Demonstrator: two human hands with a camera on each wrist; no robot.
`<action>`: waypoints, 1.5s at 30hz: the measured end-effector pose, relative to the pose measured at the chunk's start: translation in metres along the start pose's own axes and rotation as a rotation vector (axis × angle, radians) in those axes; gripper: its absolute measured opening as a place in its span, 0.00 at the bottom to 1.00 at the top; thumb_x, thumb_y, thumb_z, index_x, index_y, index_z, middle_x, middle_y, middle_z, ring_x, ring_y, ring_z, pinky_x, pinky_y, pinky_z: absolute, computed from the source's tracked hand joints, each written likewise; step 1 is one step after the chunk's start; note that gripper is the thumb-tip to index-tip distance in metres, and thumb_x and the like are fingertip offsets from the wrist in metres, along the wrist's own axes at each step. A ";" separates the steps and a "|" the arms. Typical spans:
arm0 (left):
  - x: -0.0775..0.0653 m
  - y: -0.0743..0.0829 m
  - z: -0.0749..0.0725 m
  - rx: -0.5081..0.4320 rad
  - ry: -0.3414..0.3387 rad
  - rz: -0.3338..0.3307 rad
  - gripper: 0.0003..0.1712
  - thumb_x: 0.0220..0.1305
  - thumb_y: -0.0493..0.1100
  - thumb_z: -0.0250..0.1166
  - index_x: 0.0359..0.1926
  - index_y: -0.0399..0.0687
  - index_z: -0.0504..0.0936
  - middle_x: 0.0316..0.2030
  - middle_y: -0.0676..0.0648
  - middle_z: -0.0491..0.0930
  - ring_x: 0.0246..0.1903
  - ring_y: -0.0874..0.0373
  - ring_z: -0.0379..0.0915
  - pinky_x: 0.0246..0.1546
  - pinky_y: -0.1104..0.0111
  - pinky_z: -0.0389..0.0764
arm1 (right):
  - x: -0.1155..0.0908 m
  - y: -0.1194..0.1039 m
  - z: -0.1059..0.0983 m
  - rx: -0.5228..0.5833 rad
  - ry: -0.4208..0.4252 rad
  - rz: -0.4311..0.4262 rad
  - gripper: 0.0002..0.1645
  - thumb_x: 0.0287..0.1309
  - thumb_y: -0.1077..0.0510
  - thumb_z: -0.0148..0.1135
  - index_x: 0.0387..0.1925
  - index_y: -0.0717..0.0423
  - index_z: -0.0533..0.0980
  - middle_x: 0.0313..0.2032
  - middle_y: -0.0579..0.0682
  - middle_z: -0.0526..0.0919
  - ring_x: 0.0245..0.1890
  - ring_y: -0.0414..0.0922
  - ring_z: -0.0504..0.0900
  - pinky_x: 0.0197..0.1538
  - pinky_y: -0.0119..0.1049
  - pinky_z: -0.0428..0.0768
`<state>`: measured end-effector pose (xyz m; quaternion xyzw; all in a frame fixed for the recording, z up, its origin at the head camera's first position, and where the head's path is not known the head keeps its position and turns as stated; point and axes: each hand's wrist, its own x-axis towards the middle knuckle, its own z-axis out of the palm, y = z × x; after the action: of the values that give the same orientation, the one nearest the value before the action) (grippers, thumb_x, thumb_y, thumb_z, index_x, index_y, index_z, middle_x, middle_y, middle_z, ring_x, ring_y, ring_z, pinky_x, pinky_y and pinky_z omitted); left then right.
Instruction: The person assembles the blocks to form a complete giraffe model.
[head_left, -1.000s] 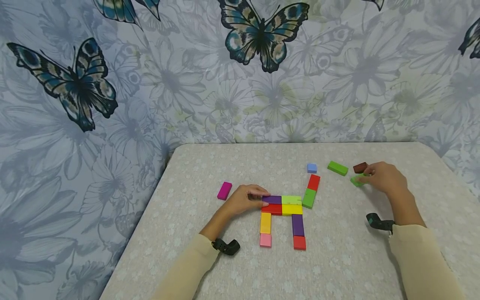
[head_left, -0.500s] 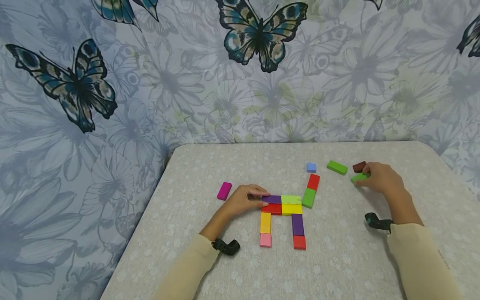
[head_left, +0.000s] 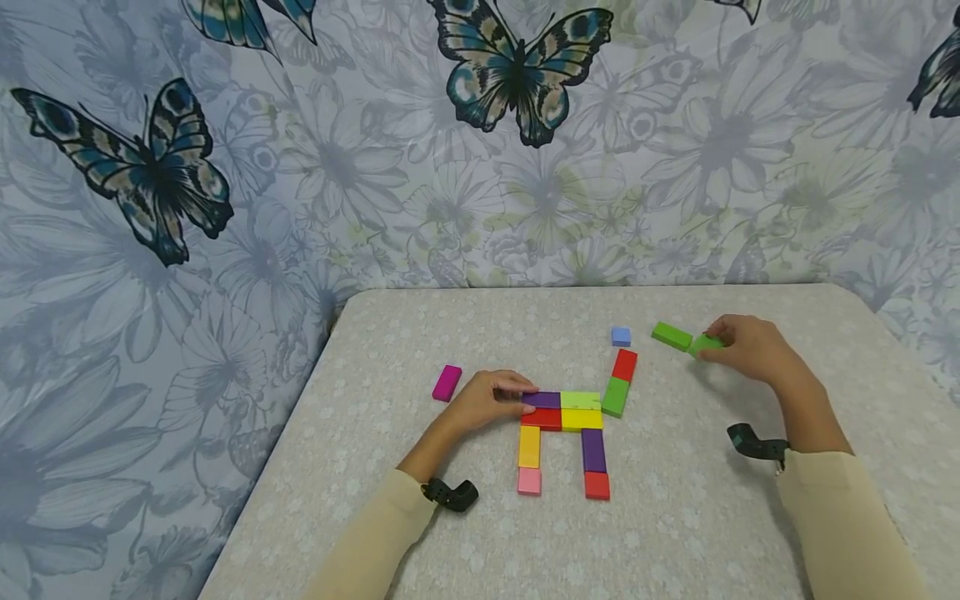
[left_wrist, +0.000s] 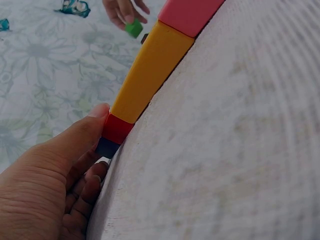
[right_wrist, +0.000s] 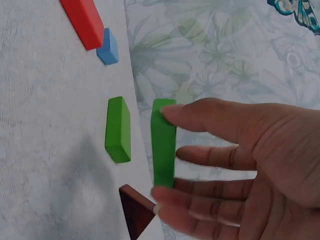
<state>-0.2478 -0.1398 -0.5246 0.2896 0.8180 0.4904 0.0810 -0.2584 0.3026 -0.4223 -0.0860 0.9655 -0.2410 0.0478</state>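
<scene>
My right hand holds a green block by its ends between thumb and fingertips, lifted above the table. A second green block lies just beside it. A dark brown triangular block lies under the fingers in the right wrist view and is hidden in the head view. My left hand pinches the left ends of a purple block and a red block, thumb at the red one. These adjoin a lime block and a yellow block.
Below stand two legs: an orange block with a pink block, and a purple block with a red block. Red and green blocks slant up at right, near a small blue block. A magenta block lies left.
My right hand has picked the green block up off the table and moved it slightly left, over beside the other green block. My left hand stays in place.
</scene>
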 end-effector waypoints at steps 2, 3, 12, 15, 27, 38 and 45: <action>-0.001 0.000 -0.001 -0.001 -0.001 0.002 0.19 0.60 0.45 0.76 0.53 0.53 0.89 0.49 0.55 0.85 0.49 0.60 0.78 0.50 0.65 0.79 | 0.000 -0.006 0.003 0.024 0.023 -0.024 0.30 0.59 0.51 0.73 0.53 0.71 0.77 0.45 0.70 0.83 0.46 0.63 0.80 0.40 0.53 0.80; -0.001 -0.001 -0.001 -0.001 -0.003 0.000 0.19 0.60 0.45 0.76 0.53 0.53 0.89 0.49 0.56 0.85 0.49 0.61 0.78 0.50 0.66 0.79 | 0.001 -0.009 0.004 0.036 0.032 -0.033 0.30 0.59 0.51 0.73 0.53 0.71 0.77 0.44 0.69 0.83 0.45 0.63 0.81 0.40 0.53 0.80; -0.003 -0.002 0.000 -0.009 -0.001 -0.006 0.19 0.60 0.46 0.76 0.53 0.54 0.89 0.49 0.57 0.85 0.50 0.61 0.78 0.51 0.65 0.79 | 0.009 -0.019 0.026 0.102 0.059 -0.080 0.26 0.58 0.55 0.74 0.52 0.69 0.78 0.47 0.67 0.83 0.47 0.62 0.82 0.37 0.44 0.81; -0.002 -0.003 0.001 -0.009 -0.009 -0.005 0.19 0.60 0.47 0.76 0.53 0.56 0.89 0.49 0.58 0.85 0.50 0.62 0.78 0.51 0.66 0.79 | 0.013 -0.021 0.033 0.120 0.063 -0.092 0.26 0.58 0.56 0.74 0.54 0.68 0.78 0.50 0.68 0.83 0.49 0.63 0.82 0.39 0.48 0.82; -0.002 -0.003 0.001 0.005 -0.013 -0.005 0.19 0.59 0.47 0.77 0.53 0.57 0.89 0.48 0.60 0.85 0.48 0.64 0.78 0.50 0.66 0.79 | 0.045 -0.027 0.047 0.015 0.005 -0.228 0.24 0.58 0.62 0.73 0.54 0.69 0.80 0.51 0.68 0.82 0.45 0.60 0.85 0.42 0.51 0.84; -0.003 -0.004 0.001 -0.025 -0.014 0.017 0.19 0.60 0.45 0.76 0.53 0.55 0.89 0.48 0.59 0.85 0.48 0.62 0.78 0.48 0.66 0.79 | 0.065 -0.034 0.054 0.008 -0.057 -0.240 0.21 0.57 0.62 0.74 0.51 0.68 0.82 0.46 0.65 0.85 0.40 0.56 0.85 0.39 0.45 0.83; -0.004 -0.004 0.000 -0.026 -0.005 0.023 0.19 0.59 0.44 0.76 0.53 0.55 0.89 0.48 0.58 0.85 0.48 0.61 0.78 0.48 0.66 0.79 | 0.069 -0.036 0.059 0.022 -0.070 -0.196 0.23 0.60 0.60 0.72 0.55 0.67 0.81 0.51 0.66 0.84 0.46 0.58 0.84 0.46 0.50 0.84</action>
<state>-0.2459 -0.1435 -0.5281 0.2993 0.8078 0.5013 0.0812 -0.3127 0.2310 -0.4604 -0.1880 0.9475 -0.2520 0.0587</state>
